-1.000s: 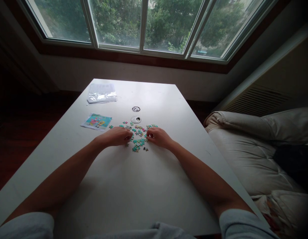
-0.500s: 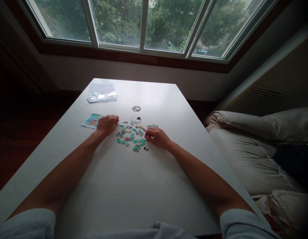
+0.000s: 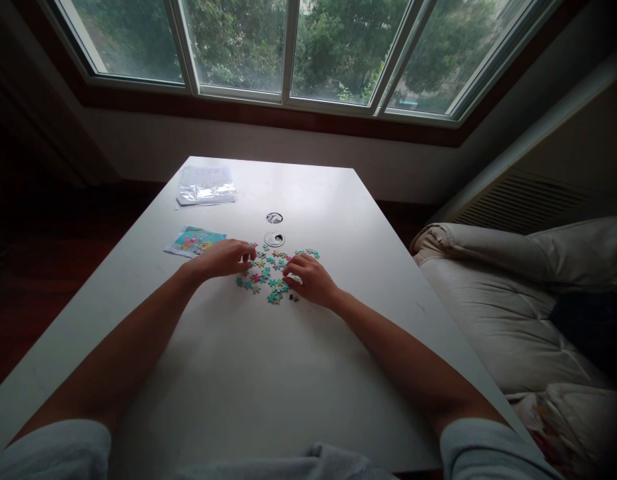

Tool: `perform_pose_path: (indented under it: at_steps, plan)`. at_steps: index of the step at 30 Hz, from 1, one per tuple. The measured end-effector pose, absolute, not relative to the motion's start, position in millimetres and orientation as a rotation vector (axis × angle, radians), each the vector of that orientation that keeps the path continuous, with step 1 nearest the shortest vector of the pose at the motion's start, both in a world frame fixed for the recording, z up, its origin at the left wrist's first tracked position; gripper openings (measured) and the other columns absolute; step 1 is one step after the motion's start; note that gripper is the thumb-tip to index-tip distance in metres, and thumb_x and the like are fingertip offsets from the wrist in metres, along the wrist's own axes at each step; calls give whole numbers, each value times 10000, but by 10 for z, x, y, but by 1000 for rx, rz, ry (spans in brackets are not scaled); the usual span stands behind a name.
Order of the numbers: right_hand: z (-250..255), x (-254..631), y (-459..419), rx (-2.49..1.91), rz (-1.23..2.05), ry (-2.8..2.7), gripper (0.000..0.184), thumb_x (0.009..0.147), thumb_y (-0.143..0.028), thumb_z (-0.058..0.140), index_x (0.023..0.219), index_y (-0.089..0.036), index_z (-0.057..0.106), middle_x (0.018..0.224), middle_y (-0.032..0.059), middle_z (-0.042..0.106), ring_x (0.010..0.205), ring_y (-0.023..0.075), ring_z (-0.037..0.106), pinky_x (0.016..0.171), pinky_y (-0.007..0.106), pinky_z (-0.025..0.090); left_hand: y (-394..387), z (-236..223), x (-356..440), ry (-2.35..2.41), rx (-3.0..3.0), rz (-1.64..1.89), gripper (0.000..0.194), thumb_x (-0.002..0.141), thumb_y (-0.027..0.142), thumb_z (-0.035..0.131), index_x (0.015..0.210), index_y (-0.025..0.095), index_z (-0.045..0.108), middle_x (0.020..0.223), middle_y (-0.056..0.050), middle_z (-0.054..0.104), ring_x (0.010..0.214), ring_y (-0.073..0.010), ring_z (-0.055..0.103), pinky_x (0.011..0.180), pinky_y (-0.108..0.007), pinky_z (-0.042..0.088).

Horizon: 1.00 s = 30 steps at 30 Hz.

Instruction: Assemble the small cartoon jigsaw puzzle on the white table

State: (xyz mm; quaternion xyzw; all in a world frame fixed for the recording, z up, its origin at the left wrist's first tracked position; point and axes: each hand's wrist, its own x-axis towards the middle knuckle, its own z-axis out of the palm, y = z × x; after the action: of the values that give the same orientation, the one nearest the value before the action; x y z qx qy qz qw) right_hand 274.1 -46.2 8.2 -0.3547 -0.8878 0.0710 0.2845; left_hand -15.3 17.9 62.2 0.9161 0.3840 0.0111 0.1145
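Small jigsaw puzzle pieces (image 3: 261,274) in teal, green, pink and yellow lie loose in a spread on the white table. My left hand (image 3: 227,257) hovers over the left side of the spread, its fingers bent and somewhat apart, with nothing visible in them. At the right side, my right hand (image 3: 312,279) has thumb and fingers apart over the pieces; no held piece shows. A few pieces are hidden beneath both hands. Just behind the left wrist lies a colourful picture sheet (image 3: 196,240) in a clear wrapper.
Two round inserts (image 3: 274,239) are set in the table (image 3: 268,373) beyond the pieces. A clear plastic packet with papers (image 3: 206,185) lies at the far left corner. A cream sofa (image 3: 488,320) stands to the right, and a window is behind the table.
My left hand has moved right, from beside the picture sheet to over the pieces, and its fingers have loosened. My right hand has shifted slightly left, its fingers spreading.
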Motion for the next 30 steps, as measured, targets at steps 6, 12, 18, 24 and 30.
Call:
perform_pose_path:
  at_steps: [6,12,18,24,30]
  plan:
    - [62,2797,-416,-1029,218,-2314,158,1004,-324,568,939,-230,677,1059,84,695,986,226,582,889,385,444,0,648,-28,982,2748,-84,159,866,386,642,931,247,684,958,-26,710,828,-187,642,689,-273,397]
    - [90,2819,-412,-1025,249,-2320,183,1009,-336,559,936,-229,688,1059,94,696,965,230,572,891,397,436,-60,660,66,1025,2780,-119,111,869,339,620,875,232,648,952,-40,700,804,-195,635,653,-280,379]
    - [59,2844,-394,-1033,277,-2303,170,1003,-329,567,941,-232,692,1057,95,695,983,235,572,893,398,438,-57,654,77,1032,2773,-111,111,856,340,609,861,236,646,935,-38,697,802,-198,633,673,-291,389]
    - [38,2847,-381,-1018,287,-2299,179,1005,-339,567,926,-228,684,1051,89,696,974,229,572,894,392,434,-24,647,55,1077,2797,-98,132,852,356,600,886,232,632,942,-48,700,808,-207,640,671,-299,385]
    - [35,2848,-387,-1023,282,-2306,183,1006,-341,567,924,-228,685,1048,88,694,958,223,571,888,384,430,13,589,71,1179,2804,-72,148,875,352,575,927,224,629,983,-61,714,861,-222,666,645,-294,376]
